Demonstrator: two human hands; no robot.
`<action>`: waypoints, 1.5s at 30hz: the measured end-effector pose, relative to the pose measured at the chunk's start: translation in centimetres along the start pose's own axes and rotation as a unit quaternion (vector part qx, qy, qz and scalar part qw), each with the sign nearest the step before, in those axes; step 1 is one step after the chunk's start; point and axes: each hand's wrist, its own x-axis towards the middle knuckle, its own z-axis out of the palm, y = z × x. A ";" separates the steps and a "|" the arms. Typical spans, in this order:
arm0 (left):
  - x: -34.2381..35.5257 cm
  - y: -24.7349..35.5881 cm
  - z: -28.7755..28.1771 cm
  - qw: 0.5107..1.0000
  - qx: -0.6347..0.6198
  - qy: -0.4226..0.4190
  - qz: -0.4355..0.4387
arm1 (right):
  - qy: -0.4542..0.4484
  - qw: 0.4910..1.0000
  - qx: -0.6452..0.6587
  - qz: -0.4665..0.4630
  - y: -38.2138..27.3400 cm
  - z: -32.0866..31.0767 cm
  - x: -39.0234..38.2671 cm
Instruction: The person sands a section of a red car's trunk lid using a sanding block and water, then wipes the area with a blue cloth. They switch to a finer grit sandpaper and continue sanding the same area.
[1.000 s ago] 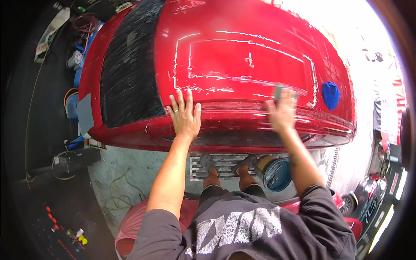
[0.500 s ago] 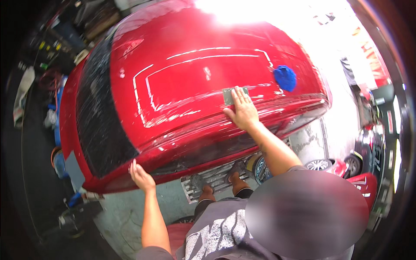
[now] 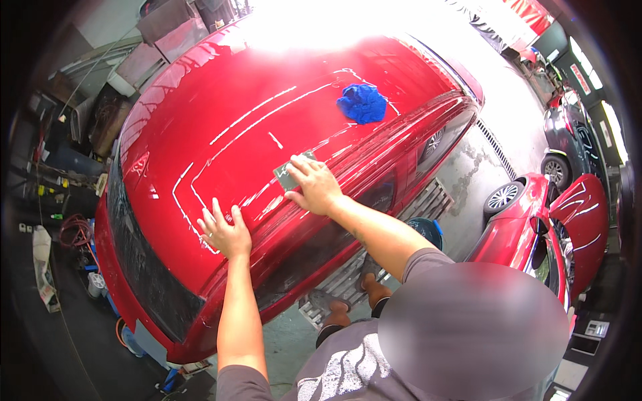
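Under the fingers of my right hand is a grey-green rectangular sanding sheet, pressed against the glossy red car roof. My fingers curve over its top, and the thumb sticks out beside it. My left hand has its fingers spread and holds nothing. It is over the roof's near left part, palm down; whether it touches the paint I cannot tell. Farther right along the roof lies a crumpled blue cloth. The roof looks wet and carries bright light reflections.
I stand on a slatted platform beside the car. A round bucket is at its right end. Another red car is on the right, with a dark car beyond. Hoses and containers line the left side.
My left hand has moved from beside the car's near edge to over the roof, fingers spreading. My right hand remains on the sheet. The view has shifted and turned.
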 end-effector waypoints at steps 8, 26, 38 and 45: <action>0.8 11.9 5.7 0.984 0.146 -0.020 -0.100 | 0.111 0.981 0.009 -0.157 4.2 -0.4 0.2; 0.5 13.1 8.2 0.985 0.161 0.028 -0.053 | 0.355 0.805 0.368 0.299 37.8 -17.3 -0.3; 0.5 12.4 9.0 0.981 0.180 0.066 -0.031 | 0.055 0.911 0.144 0.383 33.4 -5.5 -26.7; 0.9 10.6 9.8 0.984 0.156 0.071 0.042 | -0.221 0.741 0.193 0.604 28.5 -1.3 -51.7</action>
